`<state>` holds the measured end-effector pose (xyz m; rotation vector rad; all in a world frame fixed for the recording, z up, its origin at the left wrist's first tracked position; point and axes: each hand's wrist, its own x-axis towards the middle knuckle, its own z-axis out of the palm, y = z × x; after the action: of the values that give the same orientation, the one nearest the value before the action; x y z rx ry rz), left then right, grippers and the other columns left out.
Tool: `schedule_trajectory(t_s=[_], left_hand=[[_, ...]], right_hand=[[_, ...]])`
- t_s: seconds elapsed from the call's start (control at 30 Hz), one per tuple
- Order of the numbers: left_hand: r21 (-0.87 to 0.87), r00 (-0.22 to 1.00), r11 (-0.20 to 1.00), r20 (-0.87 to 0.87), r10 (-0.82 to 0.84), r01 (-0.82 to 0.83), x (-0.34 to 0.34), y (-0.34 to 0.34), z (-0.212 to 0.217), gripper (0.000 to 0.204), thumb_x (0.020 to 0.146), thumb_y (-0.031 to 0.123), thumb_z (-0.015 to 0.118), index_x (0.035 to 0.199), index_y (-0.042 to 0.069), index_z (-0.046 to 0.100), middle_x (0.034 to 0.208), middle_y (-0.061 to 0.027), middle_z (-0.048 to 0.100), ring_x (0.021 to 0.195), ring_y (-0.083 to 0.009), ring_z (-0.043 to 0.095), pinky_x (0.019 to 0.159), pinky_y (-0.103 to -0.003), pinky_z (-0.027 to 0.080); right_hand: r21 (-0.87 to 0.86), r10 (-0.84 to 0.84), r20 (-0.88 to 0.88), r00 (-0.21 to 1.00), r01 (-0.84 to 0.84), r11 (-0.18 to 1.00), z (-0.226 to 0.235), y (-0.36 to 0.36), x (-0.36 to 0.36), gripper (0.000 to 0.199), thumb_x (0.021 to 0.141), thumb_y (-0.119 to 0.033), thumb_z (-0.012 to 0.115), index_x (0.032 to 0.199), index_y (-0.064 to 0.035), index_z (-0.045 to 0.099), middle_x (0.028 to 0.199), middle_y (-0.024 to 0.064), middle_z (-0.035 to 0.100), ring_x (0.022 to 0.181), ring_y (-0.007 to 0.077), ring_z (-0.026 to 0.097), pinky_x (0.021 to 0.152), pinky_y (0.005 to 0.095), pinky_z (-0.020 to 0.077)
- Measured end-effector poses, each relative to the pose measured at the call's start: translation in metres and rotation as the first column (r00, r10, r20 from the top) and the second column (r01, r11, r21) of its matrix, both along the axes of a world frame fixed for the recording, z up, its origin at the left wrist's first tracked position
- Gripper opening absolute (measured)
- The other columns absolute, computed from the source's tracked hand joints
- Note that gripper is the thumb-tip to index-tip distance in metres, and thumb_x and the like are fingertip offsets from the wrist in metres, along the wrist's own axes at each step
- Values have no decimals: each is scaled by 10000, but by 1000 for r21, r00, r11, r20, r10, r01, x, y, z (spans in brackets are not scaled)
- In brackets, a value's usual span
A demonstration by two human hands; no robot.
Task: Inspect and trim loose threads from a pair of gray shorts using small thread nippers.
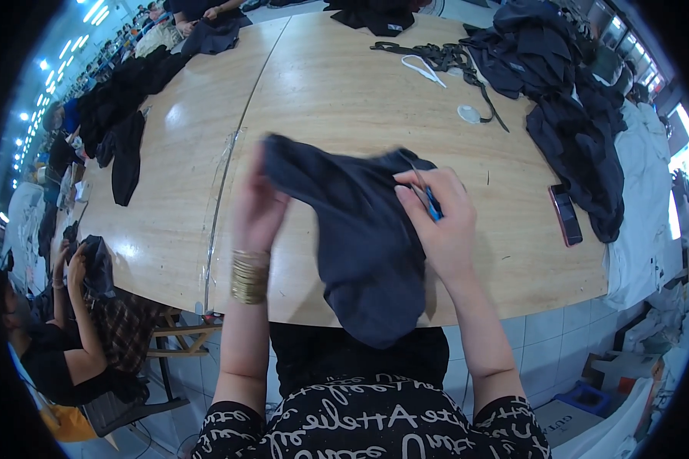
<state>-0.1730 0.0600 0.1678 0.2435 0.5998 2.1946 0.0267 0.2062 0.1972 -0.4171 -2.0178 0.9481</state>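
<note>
A dark navy garment (367,237) is stretched between my hands over the near part of the table, its lower end hanging past the front edge. My left hand (262,203), smeared by motion, has the garment's upper left corner raised, its fingers partly behind the cloth. Gold bangles (250,277) ring that wrist. At the garment's upper right, my right hand (442,218) is closed around small thread snips (434,205) with a blue part showing. Its thumb and fingertips meet by the cloth's edge, and the blades are hard to make out.
Dark garments lie in a pile (570,115) at the right, beside white cloth (639,206) and a phone (565,216). Black straps (440,57) and a white loop (423,70) lie farther back. More dark cloth (126,115) lines the left edge. A seated co-worker (61,336) handles cloth at lower left.
</note>
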Motion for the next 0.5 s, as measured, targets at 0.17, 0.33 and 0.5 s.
schedule_trajectory(t_s=[0.17, 0.33, 0.5], left_hand=[[-209, 890, 889, -309, 336, -408, 7, -30, 12, 234, 944, 246, 479, 1032, 56, 582, 935, -60, 641, 843, -129, 611, 763, -265, 497], [-431, 901, 812, -357, 246, -393, 77, -29, -20, 129, 826, 46, 632, 954, 34, 621, 748, 40, 570, 618, -31, 468, 578, -164, 379], [-414, 899, 831, -385, 210, -372, 104, -32, -13, 141, 826, 44, 631, 965, 25, 614, 808, 13, 611, 694, -38, 522, 644, -172, 406]], right_hand=[[-91, -64, 83, 994, 72, 993, -13, 0, 19, 144, 755, -22, 662, 888, 6, 615, 743, 79, 539, 675, 171, 553, 620, 263, 444], [-337, 105, 191, 976, -35, 941, -23, -25, 17, 123, 762, -33, 665, 877, -7, 629, 774, 84, 613, 655, 157, 578, 606, 254, 451], [-303, 241, 135, 961, -191, 934, -17, -45, 9, 176, 767, -105, 687, 919, -48, 618, 778, 55, 630, 614, 162, 576, 573, 261, 455]])
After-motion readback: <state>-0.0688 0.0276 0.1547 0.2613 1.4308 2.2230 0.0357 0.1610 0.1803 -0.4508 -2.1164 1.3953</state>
